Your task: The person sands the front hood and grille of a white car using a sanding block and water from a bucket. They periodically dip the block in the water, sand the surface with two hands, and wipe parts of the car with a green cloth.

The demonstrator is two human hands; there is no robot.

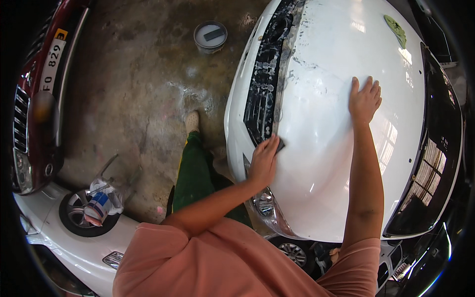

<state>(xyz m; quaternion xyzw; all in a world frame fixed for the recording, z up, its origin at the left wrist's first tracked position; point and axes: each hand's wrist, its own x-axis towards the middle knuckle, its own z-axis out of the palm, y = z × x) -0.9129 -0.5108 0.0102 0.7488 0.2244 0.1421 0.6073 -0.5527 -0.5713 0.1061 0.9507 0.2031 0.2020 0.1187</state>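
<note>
Bent over the white car hood point(326, 148), I have both hands on its surface. My left hand point(263, 159) is closed on a small dark sanding pad point(280, 145), mostly hidden under the fingers, at the hood's front edge beside the black grille point(264, 81). Farther up the hood, my right hand point(366, 100) lies flat and open with its fingers stretched out, holding nothing. Grey smudges and scuffed patches run along the hood's front edge. The grille is spotted with whitish residue.
A bucket point(197, 41) of cloudy water with a dark block in it stands on the wet concrete floor point(133, 74). A green cloth point(395, 30) lies on the hood's far side. The headlight point(265, 204) is near me. Behind my left side are a wheel point(67, 218) and a red car point(29, 119).
</note>
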